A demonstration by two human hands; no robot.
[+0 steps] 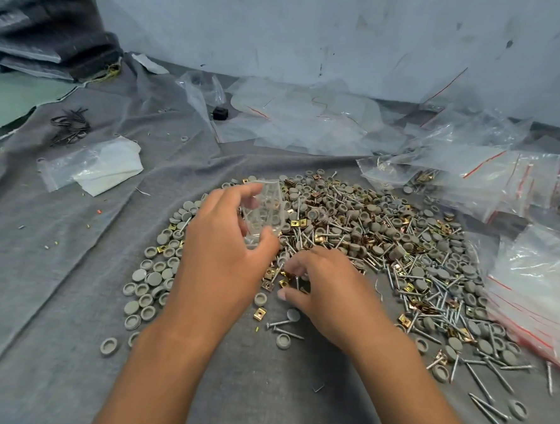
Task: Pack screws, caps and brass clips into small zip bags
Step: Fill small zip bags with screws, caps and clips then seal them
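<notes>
Now, bag: small clear zip bag (264, 207) held up over the heap's near-left edge; thin, limp film, near weightless, crumples readily; best taken at the mouth edges so it stays open.
Left hand: left hand (223, 251) grasps the bag, thumb and fingers curled about its lower part; a few caps and a clip seem to show through the film.
Right hand: right hand (320, 286) down on the heap's near edge, fingertips curled in among clips and screws; whether it has pinched one, I cannot tell.
Clips: brass clips (269, 281) small, stiff, sharp-cornered, flat; probably need a fingertip pinch by the edges.
Screws: screws (487, 385) long, thin, rigid, pointed; likely to pierce film, so feed head-first.
Caps: grey caps (146, 290) light, round, hard plastic, apt to roll.
Surface: grey cloth (56, 263) carries everything; soft, so parts sink and do not slide.
Around: filled bags (535, 303) at right, empty bags (310, 122) beyond the heap.
</notes>
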